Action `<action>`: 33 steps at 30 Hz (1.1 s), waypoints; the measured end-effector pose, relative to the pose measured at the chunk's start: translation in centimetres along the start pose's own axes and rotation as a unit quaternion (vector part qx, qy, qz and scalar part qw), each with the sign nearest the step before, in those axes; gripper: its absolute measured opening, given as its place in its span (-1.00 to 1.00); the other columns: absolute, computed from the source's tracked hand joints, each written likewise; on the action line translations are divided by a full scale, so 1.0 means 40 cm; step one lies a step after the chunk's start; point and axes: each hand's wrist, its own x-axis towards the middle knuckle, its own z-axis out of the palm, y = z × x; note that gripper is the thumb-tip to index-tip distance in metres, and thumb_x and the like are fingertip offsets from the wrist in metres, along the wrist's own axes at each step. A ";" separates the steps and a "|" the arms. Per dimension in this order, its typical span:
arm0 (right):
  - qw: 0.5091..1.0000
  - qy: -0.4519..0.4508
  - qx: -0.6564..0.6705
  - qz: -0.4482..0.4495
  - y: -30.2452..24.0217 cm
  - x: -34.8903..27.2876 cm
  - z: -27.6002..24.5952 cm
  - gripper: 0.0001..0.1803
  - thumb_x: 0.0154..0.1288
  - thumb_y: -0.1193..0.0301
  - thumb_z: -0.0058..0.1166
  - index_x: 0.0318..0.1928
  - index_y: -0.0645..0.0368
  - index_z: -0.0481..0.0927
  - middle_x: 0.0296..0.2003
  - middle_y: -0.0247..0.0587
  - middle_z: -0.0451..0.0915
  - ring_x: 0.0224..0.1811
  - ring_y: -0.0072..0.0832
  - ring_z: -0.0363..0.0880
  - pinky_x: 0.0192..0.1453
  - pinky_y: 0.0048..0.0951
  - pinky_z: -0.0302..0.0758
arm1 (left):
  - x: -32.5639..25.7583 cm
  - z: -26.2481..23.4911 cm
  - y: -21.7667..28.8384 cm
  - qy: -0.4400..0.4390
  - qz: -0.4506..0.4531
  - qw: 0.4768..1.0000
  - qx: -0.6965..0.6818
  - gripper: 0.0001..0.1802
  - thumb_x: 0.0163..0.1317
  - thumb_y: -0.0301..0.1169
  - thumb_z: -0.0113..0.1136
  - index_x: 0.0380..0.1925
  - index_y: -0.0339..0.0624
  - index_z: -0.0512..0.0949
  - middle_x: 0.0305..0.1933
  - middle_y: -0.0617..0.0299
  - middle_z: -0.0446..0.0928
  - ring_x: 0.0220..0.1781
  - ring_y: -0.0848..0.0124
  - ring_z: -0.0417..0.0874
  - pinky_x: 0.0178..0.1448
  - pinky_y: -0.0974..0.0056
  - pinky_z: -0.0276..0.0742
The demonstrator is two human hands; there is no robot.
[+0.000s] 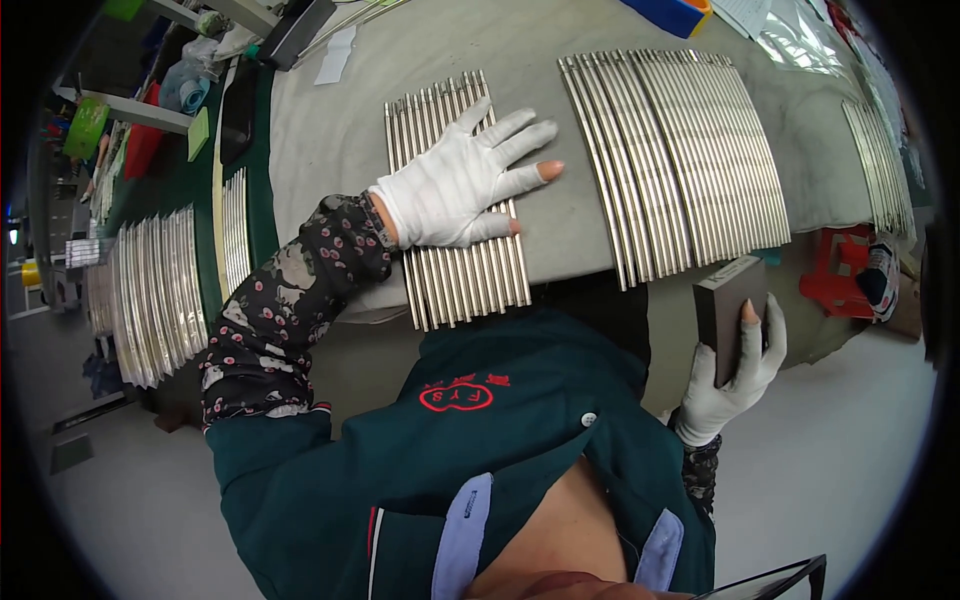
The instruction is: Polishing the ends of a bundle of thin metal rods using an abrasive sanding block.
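Observation:
My left hand (450, 185), in a white glove with a couple of bare fingertips, lies flat with fingers spread across a row of shiny metal rods (465, 285). These rods sit side by side on the grey cloth-covered table. Off the table's front edge at the right, my right hand (735, 385), gloved the same way, grips a dark rectangular block (728, 315) with a paler top end. Between the two hands, a wider row of metal rods (680, 160) rests on the cloth, split by a narrow dark gap.
Another group of rods (878, 165) lies at the table's far right. On the left are plastic-wrapped rods (158, 290) and a few thin rods (236, 235) on a green surface. A red stool (835, 275) stands below the right edge. A blue and orange bin (672, 14) is at the back.

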 end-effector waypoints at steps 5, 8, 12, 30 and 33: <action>1.000 -0.001 -0.004 -0.003 -0.010 -0.010 -0.014 -0.29 -0.12 0.41 0.21 0.20 -0.01 0.49 0.16 0.09 0.32 0.16 -0.03 0.38 0.21 -0.15 0.37 | 0.139 0.016 0.025 0.176 0.004 0.982 -0.072 -0.15 0.30 0.33 -0.46 0.44 0.07 0.04 0.49 -0.15 -0.03 0.48 -0.16 0.03 0.44 -0.33 -0.14; 0.999 0.014 -0.036 0.026 0.010 -0.028 -0.032 -0.28 -0.14 0.42 0.22 0.20 0.00 0.50 0.17 0.09 0.31 0.16 -0.02 0.38 0.21 -0.14 0.36 | 0.098 -0.051 -0.003 0.179 0.033 0.980 -0.077 -0.15 0.27 0.29 -0.24 0.45 0.12 -0.01 0.50 -0.07 -0.03 0.50 -0.09 0.03 0.44 -0.33 -0.11; 0.998 0.030 -0.043 0.040 0.031 -0.028 -0.032 -0.29 -0.16 0.42 0.23 0.17 0.01 0.52 0.18 0.07 0.32 0.14 -0.03 0.38 0.20 -0.14 0.36 | -0.031 -0.072 -0.036 0.080 -0.006 0.995 -0.058 -0.07 0.23 0.40 -0.38 0.45 0.06 0.00 0.48 -0.12 -0.01 0.48 -0.14 0.04 0.44 -0.31 -0.10; 0.992 -0.113 -0.058 0.008 -0.086 -0.071 0.059 -0.27 -0.32 0.35 0.40 0.06 -0.05 0.55 0.13 0.10 0.34 0.06 -0.07 0.37 0.11 -0.14 0.36 | 0.019 -0.024 0.020 0.009 0.081 0.992 -0.093 0.03 0.20 0.44 -0.39 0.43 -0.15 -0.01 0.46 -0.20 0.02 0.47 -0.16 0.06 0.47 -0.28 -0.20; 0.992 -0.108 -0.066 0.007 -0.085 -0.070 0.064 -0.27 -0.33 0.34 0.40 0.05 -0.05 0.55 0.13 0.09 0.35 0.06 -0.07 0.38 0.11 -0.14 0.37 | 0.034 -0.025 -0.032 0.044 0.042 0.996 -0.068 -0.03 0.25 0.38 -0.41 0.42 -0.15 0.02 0.46 -0.17 0.02 0.49 -0.13 0.05 0.48 -0.27 -0.17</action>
